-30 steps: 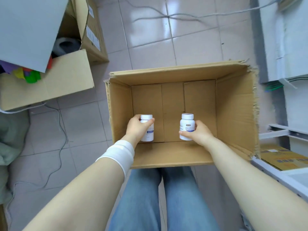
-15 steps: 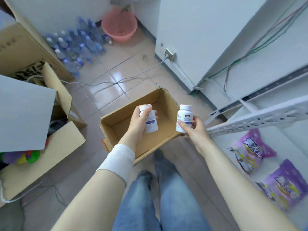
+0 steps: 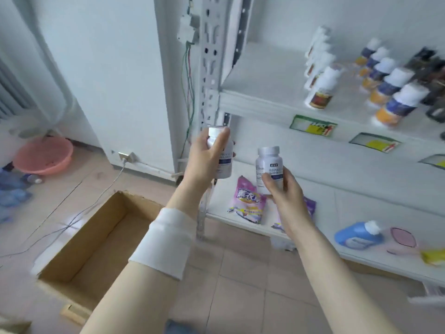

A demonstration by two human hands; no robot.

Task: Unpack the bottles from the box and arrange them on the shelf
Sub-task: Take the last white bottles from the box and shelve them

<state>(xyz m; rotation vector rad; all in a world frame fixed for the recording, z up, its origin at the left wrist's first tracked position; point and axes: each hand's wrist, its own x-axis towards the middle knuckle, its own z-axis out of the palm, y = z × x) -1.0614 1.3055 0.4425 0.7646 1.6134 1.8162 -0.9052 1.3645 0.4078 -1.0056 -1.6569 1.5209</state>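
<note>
Left hand (image 3: pixel 204 162) grips one white plastic capped pill bottle (image 3: pixel 226 162) round its body. Right hand (image 3: pixel 284 191) grips a second, matching bottle (image 3: pixel 268 162) at its lower half. Both are held roughly upright before the white metal shelf (image 3: pixel 265 102), clear of the open cardboard box (image 3: pixel 101 222). They are judged light, rigid and smooth-walled: grasp the label band, not the cap

Your left hand (image 3: pixel 204 160) hides most of the label on its white bottle (image 3: pixel 226 162). The rows of bottles (image 3: pixel 397 79) on the upper shelf (image 3: pixel 265 75) are motion-blurred, labels unreadable; dark containers (image 3: pixel 433 68) run off the right edge.
</note>
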